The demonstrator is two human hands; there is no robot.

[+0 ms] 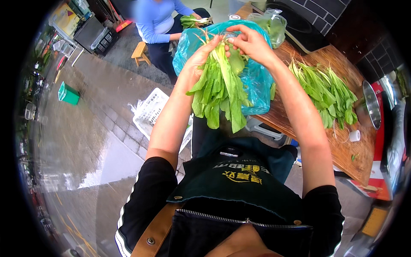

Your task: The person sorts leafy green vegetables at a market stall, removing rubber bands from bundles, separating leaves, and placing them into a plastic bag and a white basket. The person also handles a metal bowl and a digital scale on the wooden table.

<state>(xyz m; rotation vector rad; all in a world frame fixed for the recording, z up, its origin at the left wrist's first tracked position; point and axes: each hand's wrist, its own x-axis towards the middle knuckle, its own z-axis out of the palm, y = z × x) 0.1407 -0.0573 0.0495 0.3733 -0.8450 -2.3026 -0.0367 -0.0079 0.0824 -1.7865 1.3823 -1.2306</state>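
My left hand (pixel 201 58) is wrapped round the root end of a bunch of leafy greens (pixel 218 88), whose leaves hang down toward me. Thin pale roots stick up above its fingers. At those roots, the bent fingers and thumb of my right hand (pixel 252 45) close on the stem ends. Beneath both hands spreads a blue plastic bag (pixel 259 92), with some pale green leaf inside it. More leafy greens (pixel 325 90) lie in a pile on the wooden table (pixel 357 158), right of my right forearm.
Across from me a seated person (pixel 160 25) holds greens (pixel 195 20). A metal bowl (pixel 371 105) and a small white roll (pixel 354 135) are on the table's right. A white crate (pixel 152 107), wooden stool (pixel 139 52) and green bin (pixel 68 94) stand on the floor.
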